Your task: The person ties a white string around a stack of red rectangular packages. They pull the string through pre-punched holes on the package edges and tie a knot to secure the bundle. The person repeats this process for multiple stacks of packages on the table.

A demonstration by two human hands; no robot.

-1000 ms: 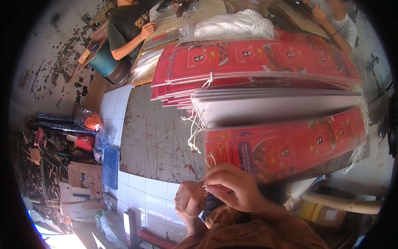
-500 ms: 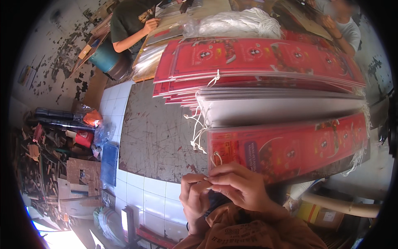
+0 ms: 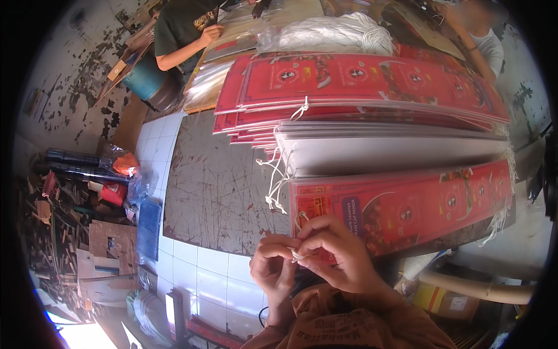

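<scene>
Both my hands meet at the near left corner of a long red printed panel in a clear sleeve. My left hand and my right hand are closed, pinching a loop of white string between their fingertips. The string appears to run from a hole at the panel's left corner, partly covered by my right hand. Behind this panel stand several pale-backed panels, with knotted string ends hanging at their left edge.
A stack of red panels lies farther back on the scratched dark tabletop. Beyond it rests a bundle of white string. Two people work at the far side, one in a dark shirt. Scrap wood is heaped on the left.
My fingers have shifted slightly around the string, and a loop of it now shows between my fingertips. At the far right, the other person's arm has moved.
</scene>
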